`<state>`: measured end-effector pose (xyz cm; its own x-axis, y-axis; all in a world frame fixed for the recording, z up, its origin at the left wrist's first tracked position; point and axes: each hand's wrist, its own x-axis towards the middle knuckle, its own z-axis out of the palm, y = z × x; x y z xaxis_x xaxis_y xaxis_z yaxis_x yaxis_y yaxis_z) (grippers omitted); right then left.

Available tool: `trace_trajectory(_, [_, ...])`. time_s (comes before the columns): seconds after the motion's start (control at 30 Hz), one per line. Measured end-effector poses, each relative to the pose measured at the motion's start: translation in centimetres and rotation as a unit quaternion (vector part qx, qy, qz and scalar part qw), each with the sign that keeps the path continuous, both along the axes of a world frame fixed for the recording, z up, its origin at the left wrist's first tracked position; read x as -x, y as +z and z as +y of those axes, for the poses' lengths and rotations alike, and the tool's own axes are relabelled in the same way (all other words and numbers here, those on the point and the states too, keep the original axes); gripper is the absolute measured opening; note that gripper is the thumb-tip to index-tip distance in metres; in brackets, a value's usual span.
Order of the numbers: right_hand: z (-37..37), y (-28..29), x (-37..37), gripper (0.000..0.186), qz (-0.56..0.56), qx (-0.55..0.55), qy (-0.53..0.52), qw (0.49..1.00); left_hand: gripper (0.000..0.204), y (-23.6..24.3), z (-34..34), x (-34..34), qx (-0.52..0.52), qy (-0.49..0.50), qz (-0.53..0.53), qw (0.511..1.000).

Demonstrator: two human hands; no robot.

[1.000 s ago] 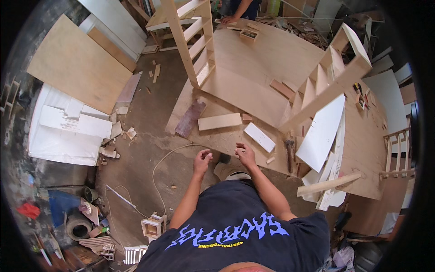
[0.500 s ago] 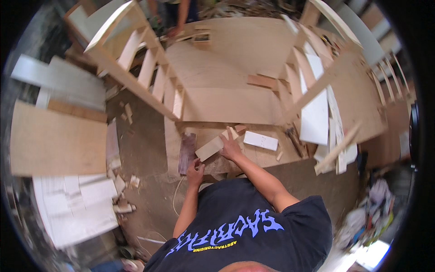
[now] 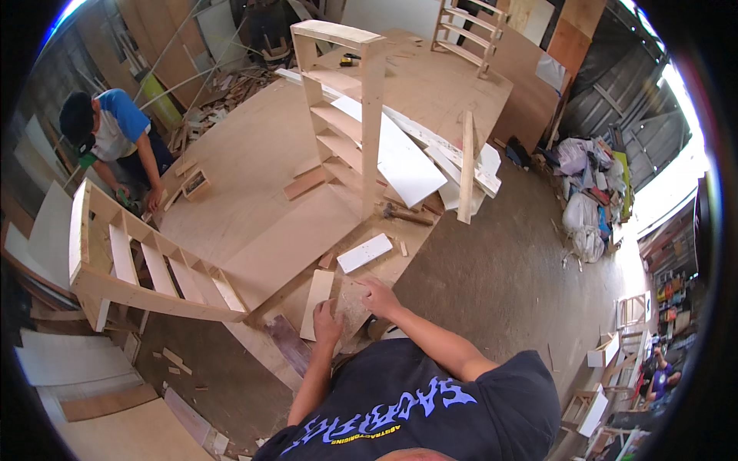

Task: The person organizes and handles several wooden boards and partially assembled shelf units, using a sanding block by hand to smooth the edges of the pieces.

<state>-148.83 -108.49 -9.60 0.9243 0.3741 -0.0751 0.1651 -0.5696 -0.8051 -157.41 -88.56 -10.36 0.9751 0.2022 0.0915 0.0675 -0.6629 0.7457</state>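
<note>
At the near corner of the worktable, my left hand has its bent fingers at the lower right edge of a short pale wooden board. The board lies flat and points away from me. My right hand is off that board, with fingers apart and nothing in them, just in front of a white board. A dark purplish-brown board lies left of my left hand. A small brown wood block sits between the pale and white boards.
A ladder-like wooden frame stands upright ahead; another slatted frame is at the left. A hammer lies beside long white panels. A co-worker bends over the table's far left. Filled bags are piled at the right.
My right hand has let go of the pale board and moved to the right. The view has swung right, bringing the co-worker and the bags into fuller sight.
</note>
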Motion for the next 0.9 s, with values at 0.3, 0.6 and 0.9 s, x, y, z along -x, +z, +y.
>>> trace_trajectory(0.3, [-5.5, -1.4, -0.9, 0.054, -0.087, 0.059, -0.191, 0.976, 0.061, -2.9, -3.7, -6.3, 0.222, 0.057, 0.114, 0.967])
trace_trajectory(0.6, [-8.3, -2.5, -13.8, 0.052, -0.029, 0.028, -0.146, 0.988, 0.055, -6.1, -5.8, -12.4, 0.325, 0.143, 0.110, 0.928])
trace_trajectory(0.9, [-7.7, -3.6, -20.1, 0.046, 0.135, -0.018, 0.022, 0.990, 0.039, -7.3, -8.0, -13.1, 0.228, 0.318, 0.076, 0.917])
